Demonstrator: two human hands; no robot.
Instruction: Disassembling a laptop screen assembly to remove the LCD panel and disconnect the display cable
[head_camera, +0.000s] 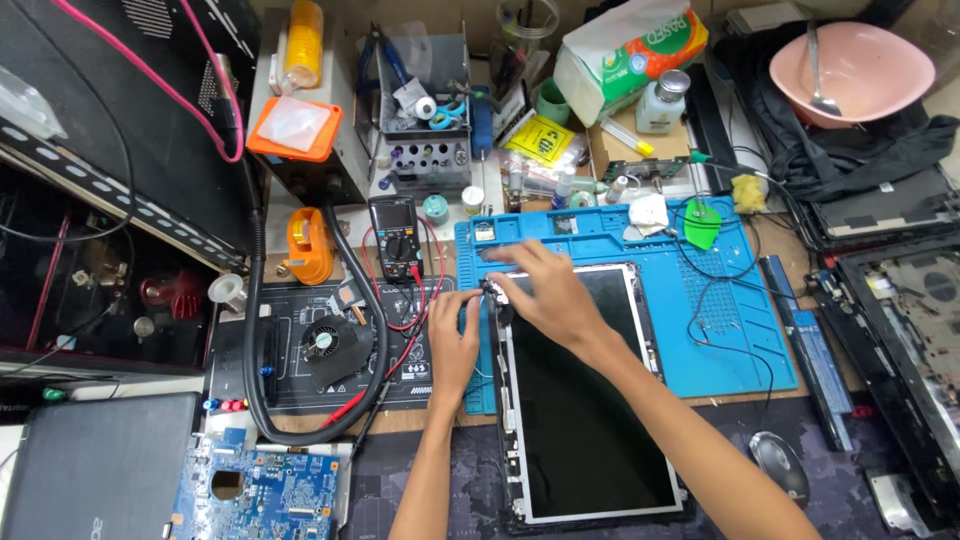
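A laptop screen panel (585, 410) with a dark glass face and a pale frame lies on the blue work mat (730, 330), running from the mat toward me. My left hand (453, 335) rests at the panel's upper left edge, fingers curled against it. Reaching across the top left corner, my right hand (540, 290) pinches something small and dark there; what it is cannot be made out. Both hands meet at that corner.
A black multimeter (396, 238) with red leads, a small fan (325, 345) and a black hose lie left of the panel. A blue circuit board (260, 495) is at lower left. Laptop shells (900, 330), a mouse (778, 465) and a pink bowl (865, 70) sit right.
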